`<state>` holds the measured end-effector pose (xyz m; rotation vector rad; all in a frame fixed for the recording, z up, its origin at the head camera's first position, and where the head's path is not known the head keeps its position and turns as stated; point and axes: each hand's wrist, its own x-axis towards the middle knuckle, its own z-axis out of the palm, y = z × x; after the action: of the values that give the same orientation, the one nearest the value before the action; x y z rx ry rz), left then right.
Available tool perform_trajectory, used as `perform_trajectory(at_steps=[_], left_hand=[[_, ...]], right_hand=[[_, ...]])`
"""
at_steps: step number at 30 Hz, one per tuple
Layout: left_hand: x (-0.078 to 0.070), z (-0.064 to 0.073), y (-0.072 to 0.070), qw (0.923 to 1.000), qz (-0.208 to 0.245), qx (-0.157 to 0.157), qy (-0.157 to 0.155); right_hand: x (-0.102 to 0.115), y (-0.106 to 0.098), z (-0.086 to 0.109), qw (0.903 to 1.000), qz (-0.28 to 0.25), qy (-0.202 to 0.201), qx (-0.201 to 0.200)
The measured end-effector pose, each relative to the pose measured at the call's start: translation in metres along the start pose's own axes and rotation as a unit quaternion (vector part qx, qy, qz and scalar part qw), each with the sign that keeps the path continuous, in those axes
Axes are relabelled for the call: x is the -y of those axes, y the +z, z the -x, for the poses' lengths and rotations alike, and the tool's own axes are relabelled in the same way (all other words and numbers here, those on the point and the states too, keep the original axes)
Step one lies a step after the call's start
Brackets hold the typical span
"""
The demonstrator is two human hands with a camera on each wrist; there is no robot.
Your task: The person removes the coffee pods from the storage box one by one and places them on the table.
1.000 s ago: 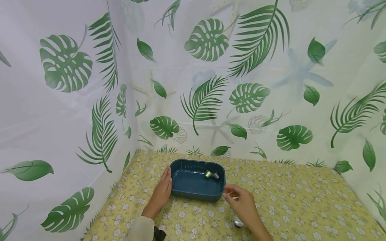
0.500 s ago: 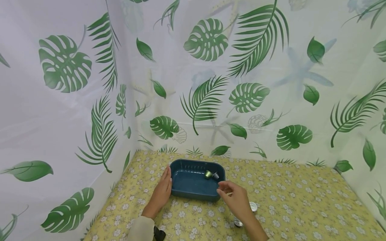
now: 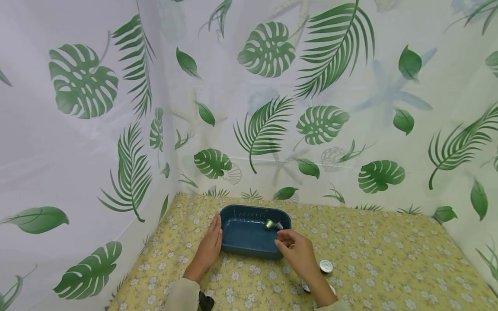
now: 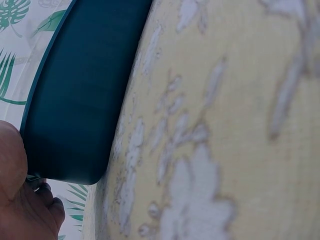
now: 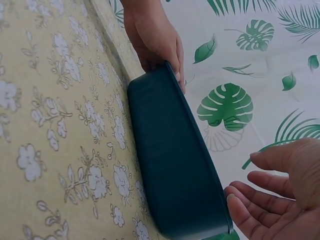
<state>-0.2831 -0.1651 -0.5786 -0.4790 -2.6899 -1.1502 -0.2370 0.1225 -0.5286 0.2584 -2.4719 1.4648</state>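
Lying just beyond the right hand's (image 3: pixel 301 255) fingertips, the grey capsule (image 3: pixel 278 226) is the thing I judge nearest to reach; the green capsule (image 3: pixel 269 224) sits just beside it, farther and to the left of those fingers. Both are inside the blue tub (image 3: pixel 249 236), toward its right end, so I note the right hand as the nearer one. The tub's long axis runs crosswise on the counter (image 3: pixel 389 259), from left hand (image 3: pixel 208 247) to right. Right fingers: loosely bent and apart, at the tub's near right corner; I see nothing between them in the right wrist view. Whether they touch the rim, I cannot tell. Left fingers: straight, laid along the tub's left end wall. A white-topped capsule (image 3: pixel 326 266) stands behind the right fingers and to their right, beside the wrist. A pale piece (image 3: pixel 305 287) shows partly from under that forearm; I cannot make out its shape.
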Motion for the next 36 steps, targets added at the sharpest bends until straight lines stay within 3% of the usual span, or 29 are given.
perform_trajectory(at_steps=[14, 26, 36], left_hand=[[-0.001, 0.0, 0.0, 1.0, -0.005, -0.003, -0.004], [-0.002, -0.001, 0.001, 1.0, -0.007, -0.002, -0.002], [-0.003, -0.001, 0.0, 1.0, -0.003, -0.007, 0.0]], right_hand=[[-0.002, 0.012, -0.011, 0.998, 0.023, -0.054, -0.025], [0.001, 0.021, -0.025, 0.9986, 0.037, -0.036, -0.012], [0.004, 0.027, -0.035, 0.9977, 0.052, -0.043, -0.008]])
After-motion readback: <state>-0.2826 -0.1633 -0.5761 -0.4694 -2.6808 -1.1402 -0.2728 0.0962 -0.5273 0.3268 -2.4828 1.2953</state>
